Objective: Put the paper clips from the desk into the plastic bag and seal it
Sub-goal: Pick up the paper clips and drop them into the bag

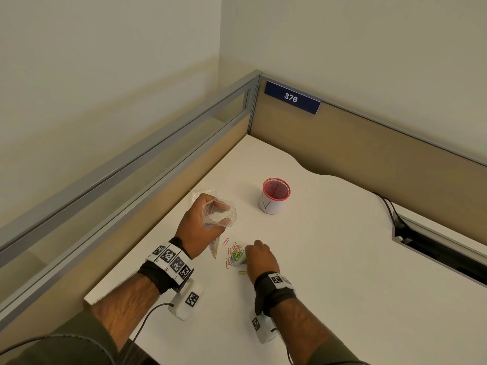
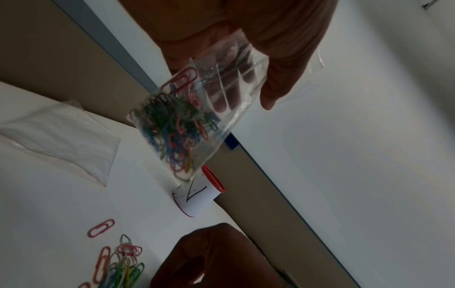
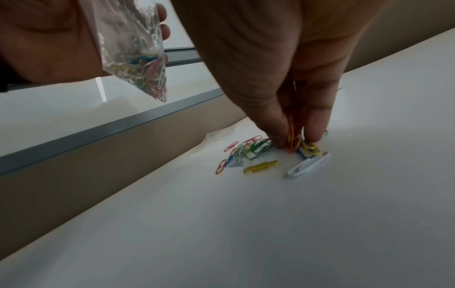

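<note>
The right hand (image 3: 283,74) pinches a few paper clips (image 3: 294,134) between thumb and fingertips, right at the loose pile (image 1: 235,255) on the desk (image 1: 342,259). Clips tangle, so a lift could drag linked ones partway and drop them, perhaps off the near edge. To the left, the left hand (image 1: 200,225) grips the plastic bag (image 2: 194,117) by its mouth, above the desk, already holding many clips. The mouth looks narrow; a hurried drop could miss it. A tilt of the bag could spill its contents. Stray clips caught in the strip would likely stop the seal closing. A red-rimmed cup (image 1: 275,196) stands farther off.
</note>
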The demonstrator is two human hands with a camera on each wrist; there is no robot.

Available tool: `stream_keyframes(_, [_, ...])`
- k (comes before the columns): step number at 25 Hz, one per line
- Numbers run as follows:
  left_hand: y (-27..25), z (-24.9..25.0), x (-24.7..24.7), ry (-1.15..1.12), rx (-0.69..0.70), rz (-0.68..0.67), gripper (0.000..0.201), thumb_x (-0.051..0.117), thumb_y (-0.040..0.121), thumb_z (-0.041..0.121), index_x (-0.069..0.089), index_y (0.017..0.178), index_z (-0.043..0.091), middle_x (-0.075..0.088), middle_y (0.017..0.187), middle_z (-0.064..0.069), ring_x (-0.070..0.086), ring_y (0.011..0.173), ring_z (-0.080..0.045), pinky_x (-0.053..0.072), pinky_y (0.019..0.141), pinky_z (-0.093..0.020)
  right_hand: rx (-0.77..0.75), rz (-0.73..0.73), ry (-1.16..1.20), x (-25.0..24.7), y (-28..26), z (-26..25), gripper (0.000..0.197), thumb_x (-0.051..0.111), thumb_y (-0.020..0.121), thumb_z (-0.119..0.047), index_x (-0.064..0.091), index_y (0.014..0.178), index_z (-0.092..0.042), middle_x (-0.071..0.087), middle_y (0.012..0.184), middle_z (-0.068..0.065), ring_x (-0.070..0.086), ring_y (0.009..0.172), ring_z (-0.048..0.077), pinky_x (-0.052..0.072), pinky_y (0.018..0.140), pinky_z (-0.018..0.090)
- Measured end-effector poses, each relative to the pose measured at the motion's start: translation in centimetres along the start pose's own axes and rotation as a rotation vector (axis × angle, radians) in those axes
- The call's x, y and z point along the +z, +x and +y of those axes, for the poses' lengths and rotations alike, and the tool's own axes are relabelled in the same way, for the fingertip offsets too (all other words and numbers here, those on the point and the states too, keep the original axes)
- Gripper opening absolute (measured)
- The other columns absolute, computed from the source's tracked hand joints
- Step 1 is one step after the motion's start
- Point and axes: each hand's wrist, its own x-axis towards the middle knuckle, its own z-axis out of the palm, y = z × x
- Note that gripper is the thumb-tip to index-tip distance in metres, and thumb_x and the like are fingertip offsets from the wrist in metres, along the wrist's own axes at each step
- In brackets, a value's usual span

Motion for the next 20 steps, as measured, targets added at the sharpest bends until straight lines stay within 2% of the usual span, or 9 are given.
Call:
stream_keyframes(3, [0.1,0.3,0.2,-0.005,-0.003,-0.002,0.045,0.084,0.077,0.028,0.061,0.114,0.02,0.073,0.12,-0.002,0.068,0.122,-0.019,0.054,0.108,-0.053,0.051,-0.017,0.089,-0.7,0.5,1.0,0.018,0.05,0.09,-0.006,0.06,0.105,-0.003,0.059,0.114,0.015,0.058,0.105,0.03,0.047,0.088,0.034])
stream_keyframes(5, [0.2,0.3,0.1,-0.01,-0.01,-0.008,0.044,0.084,0.076,0.031,0.061,0.113,0.023,0.073,0.12,-0.002,0.067,0.122,-0.018,0.054,0.108,-0.053,0.124,-0.013,0.207,-1.2,0.7,2.0,0.018,0.055,0.086,-0.004,0.066,0.1,-0.005,0.066,0.11,0.013,0.061,0.102,0.028,0.05,0.088,0.033])
stream_keyframes(8, [0.2,0.0,0.1,-0.008,-0.011,-0.017,0.047,0.082,0.073,0.04,0.061,0.112,0.025,0.072,0.12,-0.002,0.067,0.122,-0.019,0.054,0.108,-0.052,0.19,0.066,0.433,-2.9,0.0,3.0,0.01,0.06,0.084,-0.006,0.069,0.081,-0.01,0.072,0.092,0.009,0.067,0.087,0.025,0.056,0.082,0.036])
stream_keyframes(10, [0.2,-0.3,0.4,0.004,-0.015,-0.019,0.044,0.083,0.075,0.034,0.06,0.111,0.025,0.072,0.12,-0.003,0.068,0.121,-0.019,0.054,0.108,-0.051,0.184,0.159,0.596,-4.9,-1.0,3.3,0.012,0.064,0.081,-0.004,0.069,0.073,-0.012,0.072,0.08,0.007,0.069,0.077,0.024,0.058,0.078,0.041])
stream_keyframes(12, [0.3,-0.5,0.8,0.016,-0.019,-0.022,0.04,0.085,0.08,0.019,0.06,0.111,0.024,0.072,0.12,-0.002,0.068,0.121,-0.018,0.054,0.109,-0.05,0.157,0.273,0.746,-7.7,-2.0,2.9,0.011,0.067,0.08,-0.002,0.07,0.074,-0.011,0.073,0.076,0.007,0.07,0.072,0.023,0.059,0.076,0.042])
stream_keyframes(14, [0.3,-0.6,1.2,0.026,-0.018,-0.036,0.039,0.084,0.083,0.011,0.06,0.112,0.023,0.072,0.12,-0.002,0.068,0.121,-0.017,0.054,0.109,-0.048,0.099,0.373,0.836,-11.0,-2.8,1.6,0.008,0.069,0.081,-0.004,0.073,0.08,-0.011,0.073,0.079,0.004,0.07,0.074,0.019,0.06,0.077,0.036])
stream_keyframes(17, [0.4,-0.3,1.8,0.065,-0.008,-0.044,0.039,0.083,0.084,0.009,0.06,0.112,0.022,0.072,0.119,-0.001,0.068,0.12,-0.017,0.056,0.106,-0.04,-0.033,0.491,0.862,-15.2,-3.8,-1.3,0.008,0.069,0.085,-0.01,0.073,0.09,-0.014,0.07,0.084,-0.003,0.066,0.079,0.008,0.055,0.078,0.021])
stream_keyframes(20, [0.5,0.4,2.3,0.086,0.011,-0.048,0.04,0.082,0.085,0.009,0.057,0.11,0.028,0.071,0.116,0.004,0.067,0.117,-0.014,0.055,0.099,-0.029,-0.17,0.587,0.759,-16.7,-4.1,-4.0,0.007,0.066,0.088,-0.011,0.072,0.091,-0.015,0.065,0.087,-0.006,0.061,0.081,0.007,0.052,0.077,0.016])
